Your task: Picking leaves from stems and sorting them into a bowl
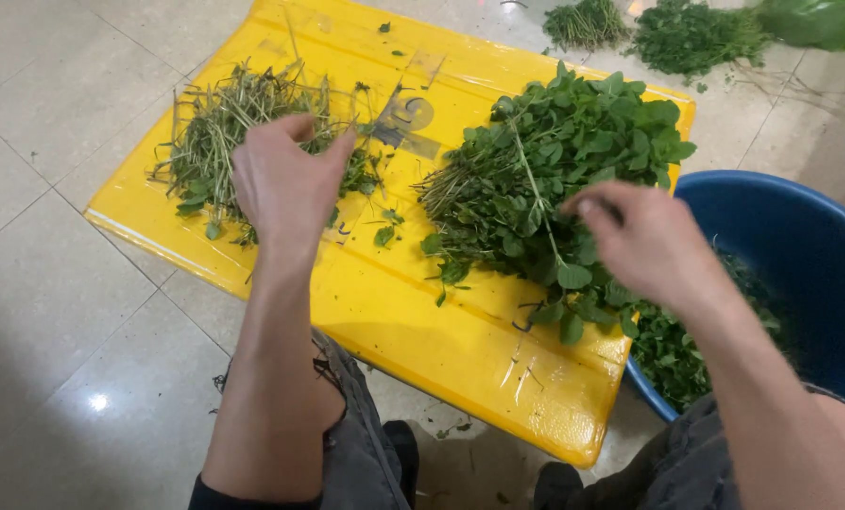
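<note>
The left hand (285, 179) rests loosely open on the stalk pile (233, 132); the right hand (644, 241) pinches one thin stem of the leafy bunch (554, 179). These greens look light, limp and easily bruised, so best gripped by the stems.

My right hand (644, 244) hid its fingertips in blur. The blue tub (800, 255) ran off the right edge. A green blur (819, 21) sat cut off top right.
</note>
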